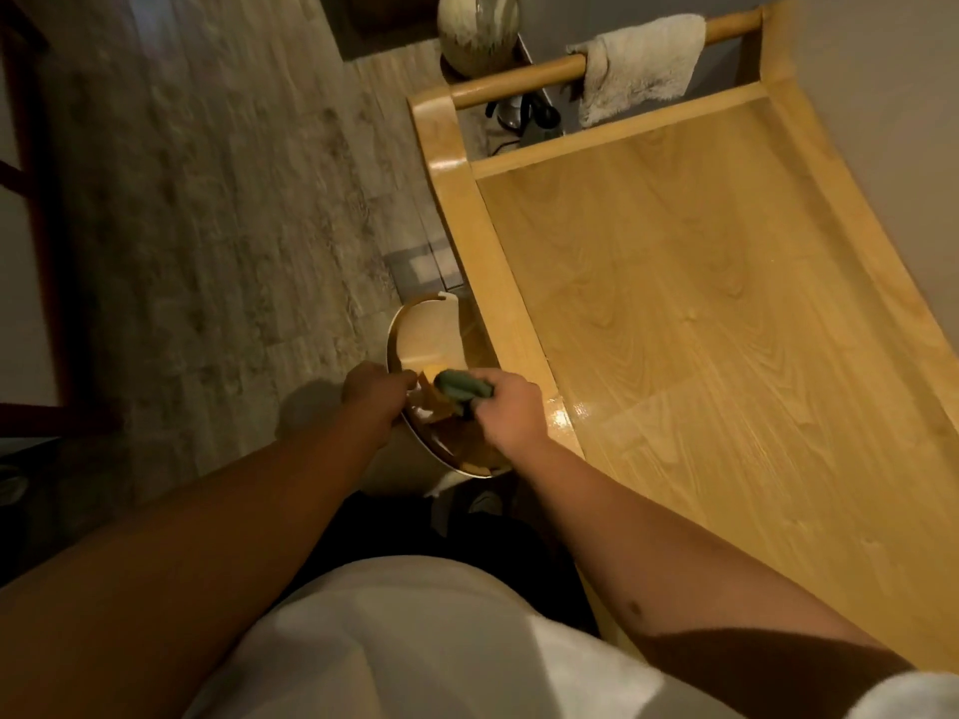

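- Step in hand, as I judge it: handling a green pad [463,389] over the bucket [393,334] on the floor, likely wringing or rinsing it.
- Right hand [511,412]: fingers curled tight round the near-right end of the green pad. The pad's far-left end sticks out past the knuckles.
- Left hand [373,394]: fingers curled, tips at the bucket's left rim and pointing at a yellow piece [435,375]. Too blurred to tell whether it pinches the rim, the yellow piece or nothing.
- Green pad sits above the bucket's opening, between the two hands, touching or just beside the yellow piece. Can't tell if it is a cloth or a sponge.
- To do it well: work both hands above the bucket's middle so drips fall inside, not on the floor [207,199] or the table edge.
- Steady the bucket with the left hand, since it stands just beside the table [700,329] and could tip.
- Squeeze along the pad's length, not only the end held.
- Rest: a towel [638,70] hangs on the rail [519,80] at the table's far end, with a round vase [477,28] beyond it.
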`<state>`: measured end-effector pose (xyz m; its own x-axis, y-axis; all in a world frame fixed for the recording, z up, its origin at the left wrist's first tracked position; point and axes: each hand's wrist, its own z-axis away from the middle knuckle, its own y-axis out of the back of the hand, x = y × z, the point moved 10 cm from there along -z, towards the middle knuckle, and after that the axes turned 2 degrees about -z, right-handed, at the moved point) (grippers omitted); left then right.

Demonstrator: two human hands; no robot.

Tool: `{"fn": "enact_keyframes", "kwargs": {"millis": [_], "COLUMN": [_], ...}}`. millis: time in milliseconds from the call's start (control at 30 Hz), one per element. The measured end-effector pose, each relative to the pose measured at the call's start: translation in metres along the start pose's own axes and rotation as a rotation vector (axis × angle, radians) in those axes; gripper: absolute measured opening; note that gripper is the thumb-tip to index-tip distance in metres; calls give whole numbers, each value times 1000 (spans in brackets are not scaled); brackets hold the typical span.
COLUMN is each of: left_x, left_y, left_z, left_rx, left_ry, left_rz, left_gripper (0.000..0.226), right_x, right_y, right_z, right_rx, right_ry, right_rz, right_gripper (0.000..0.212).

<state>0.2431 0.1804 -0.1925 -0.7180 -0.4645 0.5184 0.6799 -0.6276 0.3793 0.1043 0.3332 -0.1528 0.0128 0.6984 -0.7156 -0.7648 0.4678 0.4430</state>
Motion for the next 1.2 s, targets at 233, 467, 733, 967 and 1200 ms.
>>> {"fn": "enact_keyframes", "kwargs": {"millis": [233, 467, 733, 967, 1200], "left_x": [18, 47, 68, 67, 76], "left_y": [27, 39, 52, 49, 52], "left_z": [-25, -41, -69, -72, -70], "left_rx": [-86, -101, -60, -48, 1], "left_ry": [21, 25, -8, 37, -5], "left_rz": [15, 189, 4, 71, 59], "left_gripper": [43, 19, 42, 33, 31], "right_x": [-9, -21, -22, 32, 3], "right_y": [13, 65, 218, 248, 185], "right_z": [-15, -21, -84, -120, -116], "right_rx": [20, 210, 585, 484, 403], "right_ry": [-164, -233, -74, -186, -87], "right_rz": [-334, -745, -536, 482, 600], "right_gripper": [39, 37, 57, 79, 81]}}
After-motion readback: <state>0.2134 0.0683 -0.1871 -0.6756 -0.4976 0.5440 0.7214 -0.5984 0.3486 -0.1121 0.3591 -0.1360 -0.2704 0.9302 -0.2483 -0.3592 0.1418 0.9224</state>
